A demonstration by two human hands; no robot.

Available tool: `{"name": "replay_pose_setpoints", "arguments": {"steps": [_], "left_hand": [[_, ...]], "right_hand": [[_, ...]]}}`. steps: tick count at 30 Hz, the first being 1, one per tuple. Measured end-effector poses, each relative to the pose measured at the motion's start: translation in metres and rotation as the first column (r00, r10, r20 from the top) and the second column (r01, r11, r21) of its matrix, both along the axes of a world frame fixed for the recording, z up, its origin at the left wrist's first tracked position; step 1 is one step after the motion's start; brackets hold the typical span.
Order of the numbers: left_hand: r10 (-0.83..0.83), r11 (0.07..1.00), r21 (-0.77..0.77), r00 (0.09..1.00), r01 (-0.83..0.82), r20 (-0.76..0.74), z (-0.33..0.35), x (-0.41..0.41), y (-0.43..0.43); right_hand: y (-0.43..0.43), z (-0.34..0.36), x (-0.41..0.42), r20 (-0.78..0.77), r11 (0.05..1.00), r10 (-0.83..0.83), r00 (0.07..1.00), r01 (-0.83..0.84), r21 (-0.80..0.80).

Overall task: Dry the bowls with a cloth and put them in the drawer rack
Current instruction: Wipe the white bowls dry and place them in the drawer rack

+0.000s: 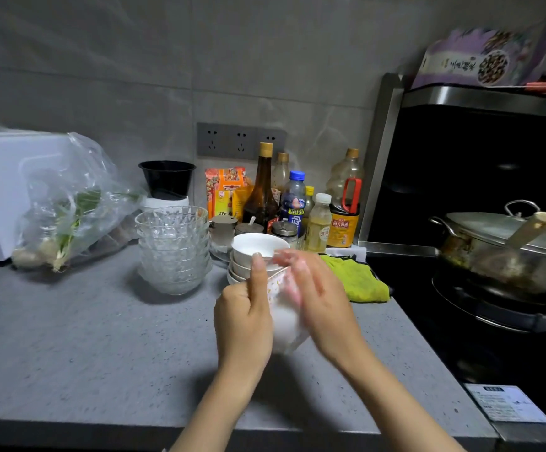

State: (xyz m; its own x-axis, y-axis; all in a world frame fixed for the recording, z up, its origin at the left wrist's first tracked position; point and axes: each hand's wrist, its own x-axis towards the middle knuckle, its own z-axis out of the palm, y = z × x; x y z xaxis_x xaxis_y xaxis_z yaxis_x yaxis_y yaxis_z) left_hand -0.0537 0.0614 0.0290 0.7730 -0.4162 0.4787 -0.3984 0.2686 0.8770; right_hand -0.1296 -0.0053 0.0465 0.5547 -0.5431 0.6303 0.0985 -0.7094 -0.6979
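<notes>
White glazed bowl with small orange specks near its rim (pixel 286 324): I hold it tipped on its side between both hands, above the grey speckled counter (pixel 85 337), so every face can be reached for wiping. My left hand (pixel 243 316) grips it, fingers curled round the wall and thumb laid straight up along the rim to steady it. My right hand (pixel 317 295) lies over the other side with fingers fairly straight and slightly apart. It is blurred, and I cannot tell whether a drying cloth sits under the palm.

Just behind my hands a stack of plain white bowls (pixel 257 247) waits, which I take to be the ones not yet dried. To its left stands a stack of clear cut-glass bowls (pixel 173 252). A crumpled yellow-green cloth (pixel 359 282) lies on the counter just right of my hands. A cluster of sauce and oil bottles (pixel 261 194) crowds the wall behind, close enough to knock when I reach for the next bowl. A lidded steel pot (pixel 506 252) sits on the stove at right. No drawer rack is in view.
</notes>
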Motion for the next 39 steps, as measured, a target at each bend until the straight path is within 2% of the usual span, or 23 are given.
{"name": "replay_pose_setpoints", "arguments": {"steps": [2, 5, 7, 9, 13, 17, 19, 23, 24, 26, 27, 28, 30, 31, 32, 33, 34, 36, 37, 38, 39], "left_hand": [[-0.095, 0.994, -0.067, 0.992, 0.09, -0.078, 0.007, -0.003, 0.006], [-0.214, 0.97, -0.156, 0.957, 0.185, -0.194, 0.014, -0.003, 0.01], [-0.259, 0.96, -0.156, 0.947, 0.231, -0.192, 0.014, -0.001, 0.009], [-0.306, 0.95, -0.125, 0.937, 0.287, -0.168, 0.012, 0.003, 0.009], [-0.377, 0.926, -0.023, 0.925, 0.377, -0.053, 0.019, 0.014, 0.016], [-0.291, 0.957, 0.013, 0.955, 0.291, 0.061, 0.02, 0.015, 0.015], [-0.221, 0.974, -0.034, 0.974, 0.223, 0.048, 0.016, 0.013, 0.012], [-0.071, 0.987, -0.148, 0.994, 0.058, -0.086, 0.011, 0.012, 0.005], [-0.027, 0.991, -0.136, 0.997, 0.018, -0.067, 0.009, 0.013, 0.003], [0.015, 0.993, -0.115, 0.999, -0.02, -0.046, 0.005, 0.013, -0.001], [0.018, 0.993, -0.113, 0.999, -0.023, -0.051, 0.005, 0.011, -0.001], [0.033, 0.992, -0.118, 0.998, -0.039, -0.054, 0.004, 0.01, 0.0], [0.048, 0.987, -0.147, 0.995, -0.06, -0.083, 0.004, 0.005, 0.003], [0.046, 0.985, -0.16, 0.993, -0.063, -0.11, 0.006, 0.004, 0.004], [0.052, 0.983, -0.17, 0.992, -0.071, -0.117, 0.006, 0.003, 0.005], [0.063, 0.98, -0.182, 0.993, -0.081, -0.103, 0.007, 0.003, 0.006], [0.077, 0.977, -0.193, 0.995, -0.088, -0.065, 0.007, 0.004, 0.006], [0.073, 0.979, -0.193, 0.997, -0.07, 0.012, 0.006, 0.005, 0.004], [0.069, 0.98, -0.19, 0.997, -0.062, 0.033, 0.005, 0.004, 0.005], [0.071, 0.98, -0.19, 0.997, -0.062, 0.04, 0.004, 0.003, 0.006], [0.069, 0.979, -0.195, 0.997, -0.063, 0.028, 0.004, 0.002, 0.008]], "right_hand": [[-0.009, 0.012, -0.004, -0.004, 0.935, 0.098, 0.995, -0.09, 0.342], [-0.016, 0.002, -0.009, -0.015, 0.869, -0.018, 1.0, 0.023, 0.495], [-0.014, 0.001, -0.01, 0.087, 0.806, -0.071, 0.994, 0.006, 0.591], [-0.011, 0.006, -0.013, 0.1, 0.792, -0.074, 0.992, -0.003, 0.611], [-0.006, 0.028, -0.016, -0.09, 0.875, -0.141, 0.986, 0.166, 0.455], [0.001, 0.034, -0.013, -0.083, 0.883, -0.028, 0.996, 0.064, 0.465], [0.0, 0.027, -0.009, -0.055, 0.925, -0.026, 0.998, 0.045, 0.378], [0.012, 0.005, -0.001, 0.034, 0.995, -0.094, 0.995, 0.094, 0.023], [0.022, 0.0, 0.001, 0.034, 0.987, -0.114, 0.993, 0.117, -0.108], [0.036, -0.011, 0.005, 0.006, 0.908, -0.199, 0.98, 0.186, -0.374], [0.034, -0.016, 0.006, 0.017, 0.888, -0.207, 0.978, 0.195, -0.415], [0.028, -0.013, 0.006, 0.016, 0.92, -0.184, 0.983, 0.177, -0.349], [0.012, -0.001, 0.003, 0.048, 0.999, -0.051, 0.998, 0.051, 0.005], [0.005, 0.003, 0.001, 0.053, 0.989, 0.01, 0.999, -0.018, 0.144], [0.007, 0.003, -0.001, 0.031, 0.983, 0.037, 0.999, -0.042, 0.177], [0.015, 0.002, -0.002, 0.018, 0.993, 0.033, 0.999, -0.035, 0.113], [0.025, -0.001, -0.001, 0.005, 0.999, -0.029, 1.0, 0.029, -0.034], [0.038, -0.008, 0.0, 0.009, 0.919, -0.177, 0.984, 0.169, -0.356], [0.035, -0.011, 0.002, 0.028, 0.895, -0.186, 0.982, 0.181, -0.408], [0.031, -0.006, 0.002, 0.035, 0.936, -0.142, 0.989, 0.146, -0.32], [0.026, 0.001, 0.001, 0.059, 0.989, -0.063, 0.996, 0.07, -0.13]]}}
